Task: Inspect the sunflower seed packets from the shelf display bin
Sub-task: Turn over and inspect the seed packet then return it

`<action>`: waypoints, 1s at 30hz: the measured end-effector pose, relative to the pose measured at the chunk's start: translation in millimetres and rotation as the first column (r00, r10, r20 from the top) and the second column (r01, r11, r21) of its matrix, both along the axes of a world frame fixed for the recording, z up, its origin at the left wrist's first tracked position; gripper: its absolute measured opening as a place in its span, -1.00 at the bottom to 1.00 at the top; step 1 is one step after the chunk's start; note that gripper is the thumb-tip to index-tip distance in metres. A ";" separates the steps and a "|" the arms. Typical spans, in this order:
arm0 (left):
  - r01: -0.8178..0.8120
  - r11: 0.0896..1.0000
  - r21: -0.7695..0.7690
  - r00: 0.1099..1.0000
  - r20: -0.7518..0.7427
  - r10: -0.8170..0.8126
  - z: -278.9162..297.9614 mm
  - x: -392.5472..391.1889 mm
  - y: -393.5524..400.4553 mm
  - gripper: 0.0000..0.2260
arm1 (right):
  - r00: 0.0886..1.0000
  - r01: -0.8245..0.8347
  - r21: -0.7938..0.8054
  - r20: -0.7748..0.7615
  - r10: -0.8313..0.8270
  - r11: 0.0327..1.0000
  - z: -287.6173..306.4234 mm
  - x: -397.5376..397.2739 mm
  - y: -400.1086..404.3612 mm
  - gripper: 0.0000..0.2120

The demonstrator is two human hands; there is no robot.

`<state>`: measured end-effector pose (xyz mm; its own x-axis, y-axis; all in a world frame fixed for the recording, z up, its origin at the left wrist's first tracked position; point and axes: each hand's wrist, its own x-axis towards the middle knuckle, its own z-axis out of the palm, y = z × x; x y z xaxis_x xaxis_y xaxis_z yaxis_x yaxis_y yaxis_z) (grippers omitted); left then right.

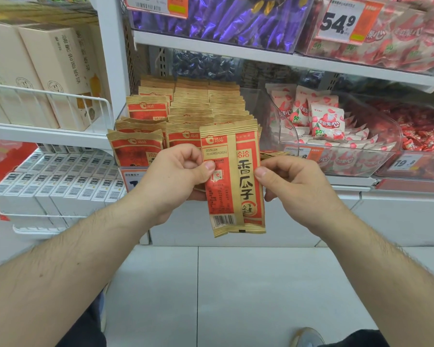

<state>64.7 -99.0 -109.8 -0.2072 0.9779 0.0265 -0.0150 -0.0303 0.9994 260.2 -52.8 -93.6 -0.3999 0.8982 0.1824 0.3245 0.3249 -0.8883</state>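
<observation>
Forearms reach forward over a pale tiled floor [236,284]. The left hand [171,179] pinches a sunflower seed packet [219,186] by its left edge, thumb on the printed back with the date stamp and barcode. The right hand [293,186] pinches a second packet [251,186], its front lettering showing; this one lies partly behind the first, and both stand upright, touching. Behind them the display bin [268,106] holds rows of matching brown-and-red packets [193,108], standing on edge. To the right, a clear bin of strawberry-printed sachets [326,121]; above, purple-wrapped sweets [223,18]. To the left are cream boxes [50,68].
</observation>
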 end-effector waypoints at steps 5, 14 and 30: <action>-0.005 1.000 -0.008 0.998 0.066 0.006 2.8 -0.8 0.0 -0.80 | 1.000 -0.009 -0.011 -0.008 0.009 1.000 -2.0 1.0 1.5 -0.90; -0.042 0.999 -0.011 0.990 0.131 0.044 2.8 -3.8 3.1 -0.79 | 0.997 -0.074 -0.031 -0.020 0.074 0.997 -2.9 3.3 2.1 -0.93; -0.055 0.998 -0.029 0.972 0.228 0.060 0.2 -11.2 7.1 -0.81 | 0.963 -0.220 0.044 0.167 0.209 0.975 7.7 8.4 -4.3 -0.63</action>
<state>53.5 -91.9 -109.6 -0.2614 0.9640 -0.0494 -0.2419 -0.0160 0.9702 268.6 -57.0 -85.9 -0.6105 0.7772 0.1525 0.3777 0.4549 -0.8065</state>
